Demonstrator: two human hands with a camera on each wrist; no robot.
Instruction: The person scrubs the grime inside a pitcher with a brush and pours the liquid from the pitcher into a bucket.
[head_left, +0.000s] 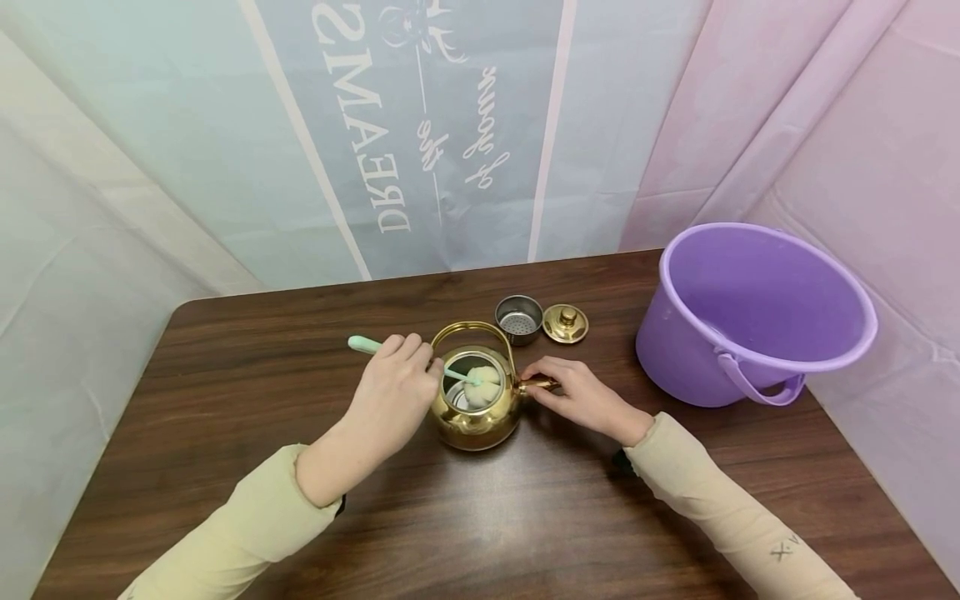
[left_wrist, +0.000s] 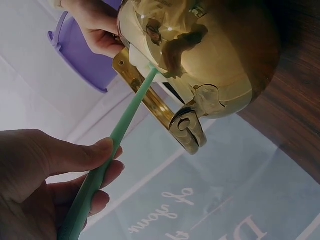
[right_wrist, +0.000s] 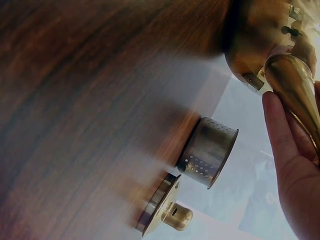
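Note:
A gold kettle [head_left: 474,429] stands uncovered on the table. My left hand [head_left: 396,392] pinches a mint-green handle [head_left: 365,343] between thumb and fingers, also plain in the left wrist view, where the hand [left_wrist: 65,170] is left of the kettle [left_wrist: 215,60]. The brush's pale, fluffy head [head_left: 482,387] is inside the kettle's round opening. At the kettle's right side, my right hand [head_left: 581,396] holds the gold spout [head_left: 542,384]; in the right wrist view the fingers [right_wrist: 280,127] lie along the spout [right_wrist: 295,87].
Behind the kettle are a metal strainer [head_left: 519,320] and a gold lid [head_left: 566,323], side by side. A large purple bucket [head_left: 682,350] stands at the right on the brown table [head_left: 247,375]. Printed cloth [head_left: 465,208] hangs behind the table.

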